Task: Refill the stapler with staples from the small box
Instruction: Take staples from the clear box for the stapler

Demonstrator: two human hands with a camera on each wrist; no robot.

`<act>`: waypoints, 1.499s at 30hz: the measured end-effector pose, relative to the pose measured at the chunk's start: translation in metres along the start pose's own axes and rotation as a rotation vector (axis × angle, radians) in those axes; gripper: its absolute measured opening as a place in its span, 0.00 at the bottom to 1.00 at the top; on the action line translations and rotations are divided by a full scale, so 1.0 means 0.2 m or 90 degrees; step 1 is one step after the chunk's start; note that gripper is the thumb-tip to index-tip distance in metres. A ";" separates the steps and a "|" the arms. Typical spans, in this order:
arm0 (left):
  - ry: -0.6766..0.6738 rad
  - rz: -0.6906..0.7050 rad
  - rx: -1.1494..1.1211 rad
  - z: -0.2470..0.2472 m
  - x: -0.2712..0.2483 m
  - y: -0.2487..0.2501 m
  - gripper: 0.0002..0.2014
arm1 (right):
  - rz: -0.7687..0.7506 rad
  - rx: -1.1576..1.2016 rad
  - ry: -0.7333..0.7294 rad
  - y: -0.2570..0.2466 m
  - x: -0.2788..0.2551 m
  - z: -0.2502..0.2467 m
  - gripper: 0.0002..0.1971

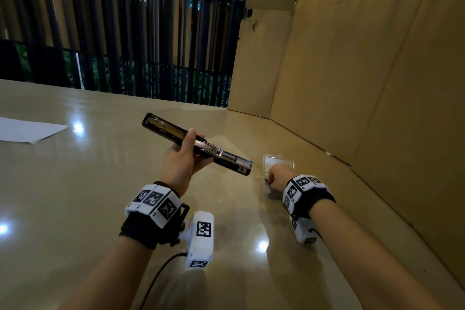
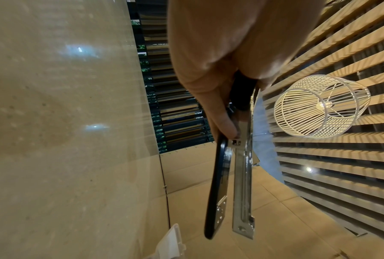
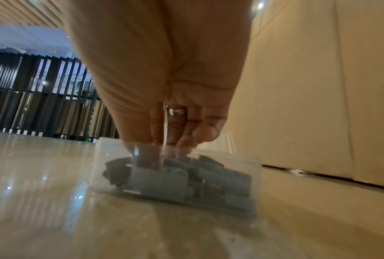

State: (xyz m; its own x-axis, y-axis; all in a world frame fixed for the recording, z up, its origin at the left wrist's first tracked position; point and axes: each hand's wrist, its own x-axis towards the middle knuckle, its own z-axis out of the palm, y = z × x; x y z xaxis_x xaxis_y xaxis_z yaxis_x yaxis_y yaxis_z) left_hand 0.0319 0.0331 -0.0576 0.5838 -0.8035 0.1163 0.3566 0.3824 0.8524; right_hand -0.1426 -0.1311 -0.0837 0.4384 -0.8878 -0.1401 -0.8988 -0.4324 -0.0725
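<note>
My left hand (image 1: 185, 156) grips a black stapler (image 1: 173, 132) round its middle and holds it above the table, swung open. In the left wrist view the stapler's black base (image 2: 217, 184) and its bare metal magazine (image 2: 243, 184) hang side by side below my left hand (image 2: 226, 126). A small clear plastic box (image 3: 242, 175) of grey staple strips (image 3: 159, 180) sits on the table at the right, its lid (image 1: 278, 161) open behind it. My right hand (image 1: 275, 176) reaches down into the box. The bunched fingertips (image 3: 175, 149) touch the strips; blur hides whether they pinch one.
Tall cardboard walls (image 1: 364, 70) stand close along the right and behind the box. A white paper sheet (image 1: 27, 131) lies at the far left of the glossy beige table (image 1: 100, 184). A dark slatted fence (image 1: 125, 33) runs behind the table's far edge.
</note>
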 end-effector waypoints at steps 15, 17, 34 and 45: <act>0.003 -0.010 -0.019 0.01 -0.01 -0.01 0.14 | 0.014 0.088 0.134 0.07 -0.05 -0.02 0.11; 0.003 -0.011 -0.019 0.01 -0.01 -0.01 0.14 | 0.025 0.149 0.149 0.09 -0.06 -0.02 0.10; 0.002 -0.016 -0.026 0.01 -0.02 -0.01 0.14 | -0.041 0.327 0.077 0.15 -0.09 0.00 0.12; 0.006 -0.019 -0.023 0.01 -0.01 -0.02 0.14 | -0.042 0.326 0.099 0.15 -0.08 0.00 0.08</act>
State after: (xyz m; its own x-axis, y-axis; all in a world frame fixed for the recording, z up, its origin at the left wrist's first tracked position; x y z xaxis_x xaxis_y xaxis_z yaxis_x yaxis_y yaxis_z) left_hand 0.0281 0.0331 -0.0609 0.5795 -0.8103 0.0869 0.3999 0.3756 0.8361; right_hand -0.1762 -0.1289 -0.0833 0.4536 -0.8908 0.0260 -0.7351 -0.3904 -0.5542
